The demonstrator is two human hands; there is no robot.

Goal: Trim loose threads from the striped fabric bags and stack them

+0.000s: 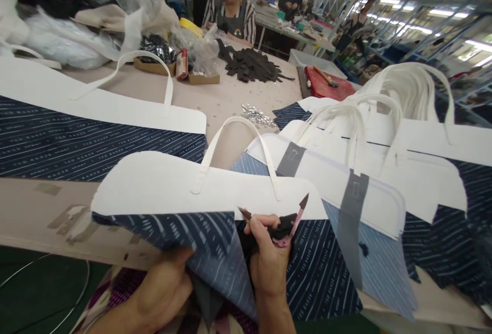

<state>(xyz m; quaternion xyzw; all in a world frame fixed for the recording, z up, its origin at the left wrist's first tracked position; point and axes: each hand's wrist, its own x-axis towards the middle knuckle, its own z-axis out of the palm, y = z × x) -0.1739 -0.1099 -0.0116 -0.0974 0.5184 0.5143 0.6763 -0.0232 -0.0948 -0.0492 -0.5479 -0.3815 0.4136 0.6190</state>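
A white bag panel (pixel 154 190) with a strap handle (pixel 246 121) and navy printed fabric (pixel 319 267) lies in front of me at the table edge. My left hand (pixel 165 283) grips the lower left part of that fabric, which is folded up to show its paler back; the fingertips are hidden beneath it. Over the panel's lower middle, my right hand (pixel 269 252) is closed around a pink-handled pointed tool (pixel 295 224), with dark material beside it. Another dark pointed tip (pixel 244 213) sticks out left of the thumb. Whether both tips belong to one tool I cannot tell.
More strapped panels overlap at right, a stack of white straps (pixel 407 88) behind them. Another panel (pixel 96 139) lies left. Farther back are metal bits (pixel 257 115), dark strips (pixel 253 65), plastic bags (pixel 69 42) and a hammer (pixel 326 76). A person (pixel 230 11) sits opposite.
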